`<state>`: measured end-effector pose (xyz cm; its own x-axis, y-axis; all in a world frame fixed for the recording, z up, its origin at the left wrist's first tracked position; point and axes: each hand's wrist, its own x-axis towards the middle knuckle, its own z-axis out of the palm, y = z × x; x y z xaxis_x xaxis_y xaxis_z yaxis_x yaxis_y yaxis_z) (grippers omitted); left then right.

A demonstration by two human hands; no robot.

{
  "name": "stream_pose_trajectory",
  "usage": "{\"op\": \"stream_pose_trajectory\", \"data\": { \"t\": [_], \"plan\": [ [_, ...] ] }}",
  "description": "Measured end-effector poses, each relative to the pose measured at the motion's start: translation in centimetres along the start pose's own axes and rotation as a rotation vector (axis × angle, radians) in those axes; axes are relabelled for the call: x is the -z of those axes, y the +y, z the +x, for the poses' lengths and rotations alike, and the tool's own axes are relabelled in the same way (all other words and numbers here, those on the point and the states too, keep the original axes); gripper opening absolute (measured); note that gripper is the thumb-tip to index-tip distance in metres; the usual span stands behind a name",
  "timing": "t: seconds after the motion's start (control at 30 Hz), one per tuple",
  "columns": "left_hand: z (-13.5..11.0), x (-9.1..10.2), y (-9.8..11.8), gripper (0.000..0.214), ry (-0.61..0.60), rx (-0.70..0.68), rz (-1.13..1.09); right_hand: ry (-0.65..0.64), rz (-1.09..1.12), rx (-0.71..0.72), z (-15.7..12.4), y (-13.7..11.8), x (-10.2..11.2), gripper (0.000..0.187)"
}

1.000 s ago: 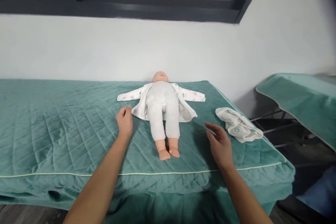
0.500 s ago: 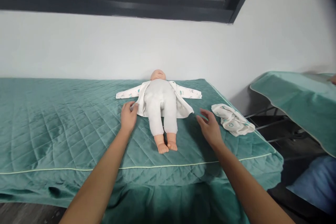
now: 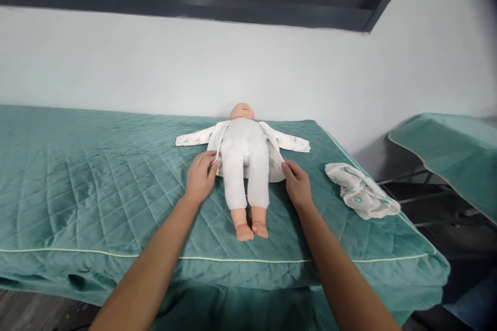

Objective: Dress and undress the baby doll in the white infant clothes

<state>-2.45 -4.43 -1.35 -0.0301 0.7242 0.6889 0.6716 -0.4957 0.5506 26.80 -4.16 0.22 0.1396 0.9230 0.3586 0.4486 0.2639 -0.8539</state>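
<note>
A baby doll (image 3: 244, 158) in white lies face up on the green quilted bed (image 3: 97, 176), head toward the wall. Under it a white printed jacket (image 3: 289, 140) lies open, sleeves spread to both sides. My left hand (image 3: 200, 178) rests at the doll's left hip, its fingers curled on the jacket's left front edge. On the other side my right hand (image 3: 297, 183) has its fingers closed on the lower edge of the jacket's right flap. Both forearms reach in from the bottom of the view.
A crumpled white printed cloth (image 3: 361, 194) lies near the bed's right edge. Another green-covered bed (image 3: 446, 150) stands to the right across a dark gap. A white wall with a dark window frame (image 3: 233, 5) runs behind the bed.
Both hands have moved inward from the open quilt to the doll's sides and closed on the jacket's front flaps. The flaps now lie nearer the doll's body.
</note>
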Motion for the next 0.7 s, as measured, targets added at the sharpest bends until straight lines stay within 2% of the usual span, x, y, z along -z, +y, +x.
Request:
{"op": "stream_pose_trajectory", "data": {
  "t": [0.1, 0.17, 0.27, 0.33, 0.43, 0.53, 0.63, 0.7],
  "plan": [
    [0.1, 0.0, 0.4, 0.022, -0.09, -0.027, -0.069, -0.109, 0.06, 0.03, -0.1, -0.2, 0.0, 0.037],
    [0.2, -0.1, 0.1, 0.027, -0.065, 0.074, -0.196, -0.118, 0.076, 0.029, 0.0, -0.1, -0.2, 0.035],
    [0.6, -0.4, -0.9, 0.034, 0.069, 0.367, -0.353, 0.063, -0.006, -0.052, 1.1, 0.4, -0.6, 0.036],
    [1.0, -0.7, -1.6, 0.039, 0.101, 0.527, -0.356, 0.153, -0.072, -0.118, 2.5, 0.7, -0.8, 0.037],
    [2.3, -1.0, -2.1, 0.042, 0.003, 0.643, -0.34, 0.093, -0.109, -0.19, 5.1, 0.7, -1.2, 0.03],
    [4.2, -1.1, -2.1, 0.047, -0.18, 0.782, -0.516, -0.046, -0.095, -0.244, 7.3, 0.2, -2.0, 0.034],
    [6.0, -1.5, -1.9, 0.053, -0.335, 0.864, -0.701, -0.12, -0.046, -0.271, 7.8, -0.2, -3.1, 0.043],
    [6.8, -2.0, -1.7, 0.056, -0.377, 0.869, -0.748, -0.147, -0.014, -0.288, 7.5, -0.1, -3.5, 0.044]
  ]
}}
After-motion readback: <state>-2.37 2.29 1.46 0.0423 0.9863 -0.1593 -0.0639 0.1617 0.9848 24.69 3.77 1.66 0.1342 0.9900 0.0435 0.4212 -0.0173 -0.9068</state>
